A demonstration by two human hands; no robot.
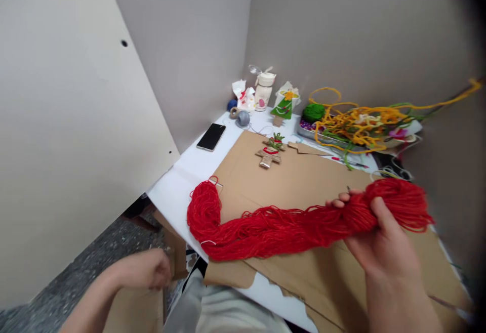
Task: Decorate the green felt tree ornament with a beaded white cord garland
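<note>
A long hank of red yarn [266,229] stretches across the table, its far left end curled upward. My right hand [383,232] is closed around its right end, the thumb on top and the fingertips coming out behind. The gripped end bulges out in a thick bundle past my thumb. My left hand [150,269] is off the table's left front edge, apart from the yarn and above a cardboard box. Its fingers look curled in and are slightly blurred; whatever they may hold is hidden.
Brown cardboard [243,171] covers much of the white table [174,181]. A phone [211,137], yarn-wrapped tree ornaments [269,156], a bottle [265,90], a green felt tree [283,106] and a tray of tangled yarn [353,120] lie towards the back. A white panel [76,120] stands left.
</note>
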